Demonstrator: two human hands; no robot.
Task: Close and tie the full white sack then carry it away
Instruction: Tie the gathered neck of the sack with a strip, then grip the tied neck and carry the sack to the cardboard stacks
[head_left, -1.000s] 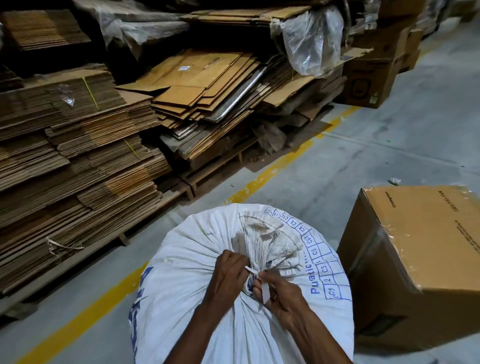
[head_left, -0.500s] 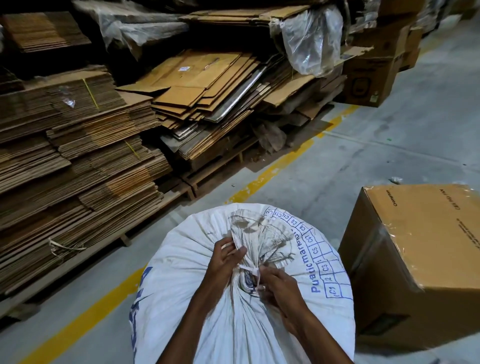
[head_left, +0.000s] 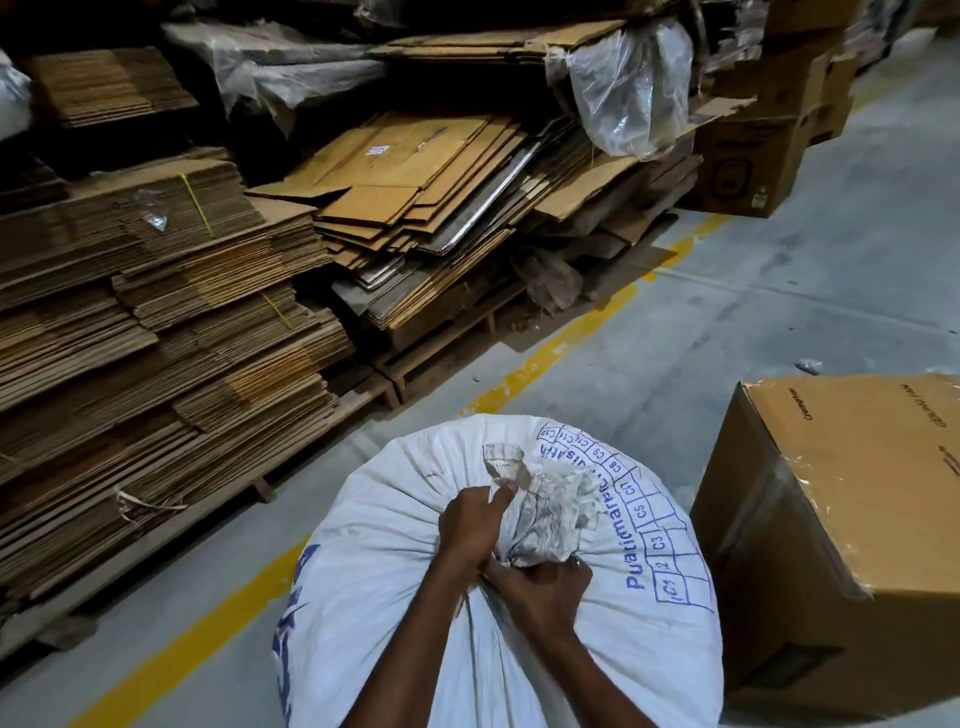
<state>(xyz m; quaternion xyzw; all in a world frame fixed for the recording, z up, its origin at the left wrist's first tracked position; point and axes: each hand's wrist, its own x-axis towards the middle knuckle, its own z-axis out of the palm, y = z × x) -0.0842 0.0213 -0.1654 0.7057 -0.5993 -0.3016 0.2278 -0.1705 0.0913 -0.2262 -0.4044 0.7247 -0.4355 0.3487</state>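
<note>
Head view, looking down and forward. The white sack (head_left: 395, 597) stands upright on the grey concrete floor (head_left: 779, 260), low centre of frame, bulging full, with blue print and a blue numbered grid on its right flank. Its mouth is drawn together into a crumpled, dirty-white bunch (head_left: 545, 514) at the top, and pleats run out from there over the shoulders.

The two hands are close together and touching at the base of that bunch. The left hand (head_left: 470, 525) grips the white sack at the neck from the left, fingers curled in, thumb lying up along the fabric. The right hand (head_left: 540, 587) clamps the neck from below and nearer the camera, knuckles up, fingers tucked under the bunch. Whether a tie is in either hand cannot be told.

Just beside the sack on the right is a taped brown cardboard box (head_left: 857, 519). A yellow floor line (head_left: 545, 358) runs diagonally past the sack. Beyond it are flattened cardboard stacks (head_left: 156, 338) on wooden pallets (head_left: 405, 369), and a clear plastic bag (head_left: 628, 88) hangs over the far pile.
</note>
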